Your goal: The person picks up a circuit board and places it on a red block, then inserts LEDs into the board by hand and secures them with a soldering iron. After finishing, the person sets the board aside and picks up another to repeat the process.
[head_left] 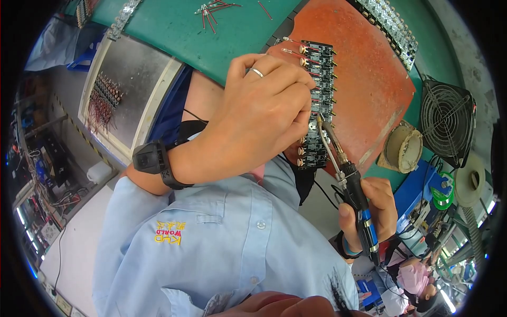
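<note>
A strip of small black circuit boards, joined edge to edge, lies on an orange-red board. Brass-coloured round parts line its left side, and thin red wires show at its far end. Over the strip's middle is my left hand, fingers curled and closed; their tips, and whatever they may pinch, are hidden. My right hand grips a black and blue soldering iron with a thin metal feed tube beside its barrel. The iron's tip meets or hovers just over the strip, close to my left fingers.
Loose red-wired parts lie on the green mat. Further board strips sit at the far right. A round tin, a black fan and a green spool stand right. Left is a framed tray; another person is lower right.
</note>
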A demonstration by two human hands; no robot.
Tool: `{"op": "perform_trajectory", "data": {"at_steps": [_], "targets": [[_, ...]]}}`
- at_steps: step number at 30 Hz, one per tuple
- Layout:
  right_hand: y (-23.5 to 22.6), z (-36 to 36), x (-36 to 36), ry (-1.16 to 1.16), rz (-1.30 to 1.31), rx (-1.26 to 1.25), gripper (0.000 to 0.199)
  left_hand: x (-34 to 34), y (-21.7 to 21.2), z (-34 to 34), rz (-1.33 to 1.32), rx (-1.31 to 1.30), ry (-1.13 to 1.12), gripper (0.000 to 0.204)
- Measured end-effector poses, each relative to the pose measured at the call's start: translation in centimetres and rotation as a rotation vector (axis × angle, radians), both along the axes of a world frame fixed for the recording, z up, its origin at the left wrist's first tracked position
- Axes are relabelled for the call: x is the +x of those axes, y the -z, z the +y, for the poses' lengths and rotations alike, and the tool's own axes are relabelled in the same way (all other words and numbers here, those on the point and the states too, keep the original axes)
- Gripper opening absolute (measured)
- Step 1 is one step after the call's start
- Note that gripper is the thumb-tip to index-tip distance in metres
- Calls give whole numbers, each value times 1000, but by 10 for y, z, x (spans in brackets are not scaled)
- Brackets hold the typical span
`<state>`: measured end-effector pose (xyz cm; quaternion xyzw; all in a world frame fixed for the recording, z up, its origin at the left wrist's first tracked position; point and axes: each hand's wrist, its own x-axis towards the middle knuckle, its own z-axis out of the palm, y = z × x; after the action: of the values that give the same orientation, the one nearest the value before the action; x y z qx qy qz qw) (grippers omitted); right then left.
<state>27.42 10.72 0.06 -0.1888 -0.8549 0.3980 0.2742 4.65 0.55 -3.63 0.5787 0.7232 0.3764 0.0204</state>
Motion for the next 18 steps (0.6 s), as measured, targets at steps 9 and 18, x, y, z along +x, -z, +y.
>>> {"op": "perform_trajectory", "data": {"at_steps": [9,18], "targets": [[12,-4,9,142,232,21,50,0,1,-1,2,14,0,12],[27,-9,6,334,276,-85,56,-9,-5,-4,3,-24,85,23]]}}
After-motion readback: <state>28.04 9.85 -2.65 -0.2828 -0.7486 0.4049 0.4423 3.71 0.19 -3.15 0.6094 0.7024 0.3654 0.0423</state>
